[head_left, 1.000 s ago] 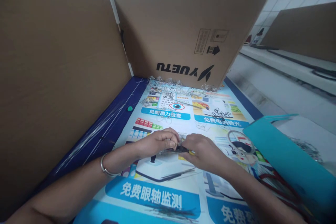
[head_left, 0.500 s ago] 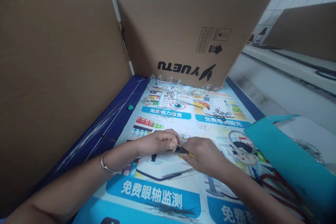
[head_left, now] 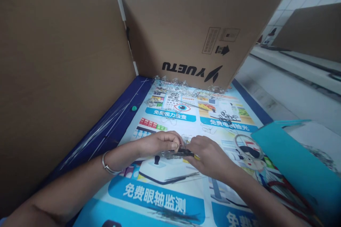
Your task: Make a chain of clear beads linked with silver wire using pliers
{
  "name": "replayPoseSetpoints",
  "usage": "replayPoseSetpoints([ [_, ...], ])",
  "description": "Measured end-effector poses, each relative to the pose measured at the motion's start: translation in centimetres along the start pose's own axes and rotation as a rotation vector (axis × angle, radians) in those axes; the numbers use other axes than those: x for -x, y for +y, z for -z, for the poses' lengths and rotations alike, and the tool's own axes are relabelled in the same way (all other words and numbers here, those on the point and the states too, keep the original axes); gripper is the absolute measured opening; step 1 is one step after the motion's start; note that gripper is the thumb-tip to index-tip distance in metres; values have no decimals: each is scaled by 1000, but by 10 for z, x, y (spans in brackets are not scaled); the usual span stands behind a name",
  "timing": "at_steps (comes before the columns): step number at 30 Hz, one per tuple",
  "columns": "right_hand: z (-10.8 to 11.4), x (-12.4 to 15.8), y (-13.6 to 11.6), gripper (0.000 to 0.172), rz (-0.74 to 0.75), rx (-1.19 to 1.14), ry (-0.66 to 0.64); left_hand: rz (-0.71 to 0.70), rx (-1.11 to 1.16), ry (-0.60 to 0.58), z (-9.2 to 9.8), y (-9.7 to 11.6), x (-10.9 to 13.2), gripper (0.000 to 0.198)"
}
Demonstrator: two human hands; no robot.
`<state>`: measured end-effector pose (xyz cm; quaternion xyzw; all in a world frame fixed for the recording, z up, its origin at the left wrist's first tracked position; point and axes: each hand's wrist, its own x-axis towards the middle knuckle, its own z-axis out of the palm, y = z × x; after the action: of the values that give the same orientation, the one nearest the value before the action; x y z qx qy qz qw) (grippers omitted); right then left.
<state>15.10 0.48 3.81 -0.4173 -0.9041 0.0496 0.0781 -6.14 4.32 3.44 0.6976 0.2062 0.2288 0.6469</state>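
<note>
My left hand (head_left: 161, 144), a silver bangle on its wrist, pinches a thin bent wire piece (head_left: 169, 155) over the middle of the printed sheet. My right hand (head_left: 209, 154) is wrapped round a pair of pliers (head_left: 184, 152) with dark jaws and a bit of yellow on the handle. The jaws point left and meet the wire at my left fingertips; their exact grip is hidden by the fingers. Straight dark wires (head_left: 176, 214) lie in a bundle close to me. Beyond my hands are black wire loops (head_left: 226, 116) and many shaped wire pieces (head_left: 173, 84).
Tall cardboard panels (head_left: 183, 25) stand behind and along the left (head_left: 58, 60). A teal open box (head_left: 287, 159) with wire on white lining sits at the right. A small green lump (head_left: 134, 108) rests on the blue table edge (head_left: 117, 124).
More of the wire piece shows below my left fingers, and the pliers lie more level. Both hands stay close together; the whole view has shifted slightly.
</note>
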Motion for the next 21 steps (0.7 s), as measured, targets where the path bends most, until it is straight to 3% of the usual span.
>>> replayPoseSetpoints([
  [10, 1, 0, 2, 22, -15, -18, -29, 17, 12, 38, -2, 2, 1, 27],
  [21, 5, 1, 4, 18, -37, 147, 22, 131, 259, 184, -5, -5, -1, 29],
])
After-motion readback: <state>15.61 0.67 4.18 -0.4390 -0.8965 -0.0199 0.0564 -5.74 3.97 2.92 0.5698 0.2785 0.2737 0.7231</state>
